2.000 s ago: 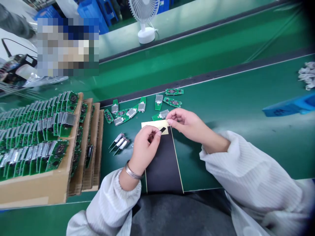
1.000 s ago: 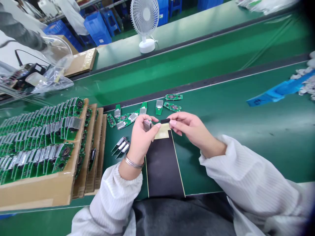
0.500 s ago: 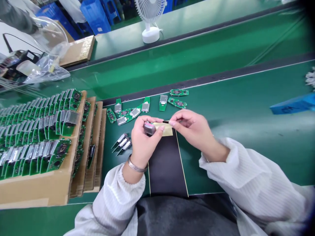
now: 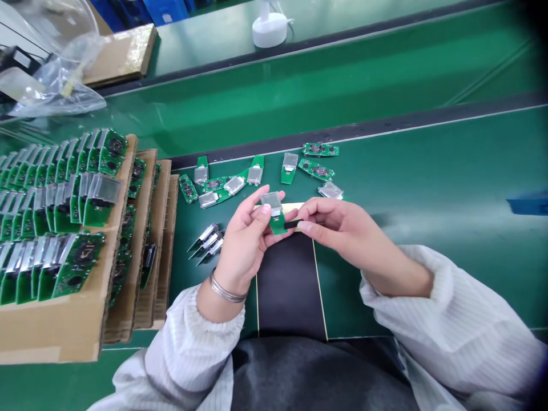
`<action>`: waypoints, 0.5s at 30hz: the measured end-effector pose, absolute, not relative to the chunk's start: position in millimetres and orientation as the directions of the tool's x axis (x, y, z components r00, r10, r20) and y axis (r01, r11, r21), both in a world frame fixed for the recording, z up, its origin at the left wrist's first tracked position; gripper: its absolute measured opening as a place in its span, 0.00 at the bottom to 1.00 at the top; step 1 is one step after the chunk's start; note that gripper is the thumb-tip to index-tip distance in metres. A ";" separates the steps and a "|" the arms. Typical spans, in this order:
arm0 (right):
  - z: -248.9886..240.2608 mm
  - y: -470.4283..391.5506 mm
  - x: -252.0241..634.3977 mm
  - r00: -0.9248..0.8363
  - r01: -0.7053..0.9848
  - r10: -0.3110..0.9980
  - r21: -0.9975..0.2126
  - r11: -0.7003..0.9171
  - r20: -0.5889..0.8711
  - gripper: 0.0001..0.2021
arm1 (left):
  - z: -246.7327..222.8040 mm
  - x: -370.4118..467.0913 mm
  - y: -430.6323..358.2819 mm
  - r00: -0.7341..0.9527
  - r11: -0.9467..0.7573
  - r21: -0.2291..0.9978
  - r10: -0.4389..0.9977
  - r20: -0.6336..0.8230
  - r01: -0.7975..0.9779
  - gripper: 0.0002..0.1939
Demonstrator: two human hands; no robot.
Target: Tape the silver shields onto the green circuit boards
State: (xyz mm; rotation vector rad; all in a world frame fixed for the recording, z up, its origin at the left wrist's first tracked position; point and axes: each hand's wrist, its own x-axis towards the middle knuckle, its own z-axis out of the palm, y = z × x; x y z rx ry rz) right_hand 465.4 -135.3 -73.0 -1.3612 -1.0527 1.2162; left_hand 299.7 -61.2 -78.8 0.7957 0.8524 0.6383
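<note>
I have the left hand (image 4: 244, 242) in view with its thumb pressed over the front of one small circuit board (image 4: 278, 223) and its fingers behind, a closed pinch on the board's left side. The board is held above the far end of the black sheet (image 4: 289, 291). Its long axis runs mostly away from the wearer, tipped a little left at the far end: the grey display (image 4: 271, 202) points outward, the bare green end back toward the wearer and slightly right. My right hand (image 4: 349, 231) has thumb and forefinger closed on the right end of a short black strip (image 4: 293, 224). That strip lies crosswise to the board, its left tip at the green end's right edge; I can't tell whether they touch. Left of the hands, I see cardboard racks (image 4: 55, 328) filled with similar boards (image 4: 81, 260).
</note>
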 end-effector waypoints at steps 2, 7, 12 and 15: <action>-76.0 -135.9 463.1 0.127 0.042 0.983 -0.989 -0.140 -0.134 0.09 | -79.6 300.0 -61.1 0.514 0.565 0.807 0.750 -0.415 -0.173 0.25; -84.0 -135.5 455.9 0.223 0.102 0.965 -0.982 -0.160 -0.134 0.07 | -79.0 301.2 -61.8 0.541 0.596 0.783 0.724 -0.429 -0.177 0.29; -88.4 -134.8 451.4 0.292 0.107 0.950 -0.983 -0.148 -0.111 0.07 | -79.1 301.7 -62.8 0.554 0.595 0.783 0.721 -0.418 -0.183 0.31; -90.0 -134.8 450.7 0.298 0.109 0.949 -0.984 -0.143 -0.105 0.07 | -79.5 301.8 -63.3 0.555 0.607 0.768 0.718 -0.420 -0.205 0.30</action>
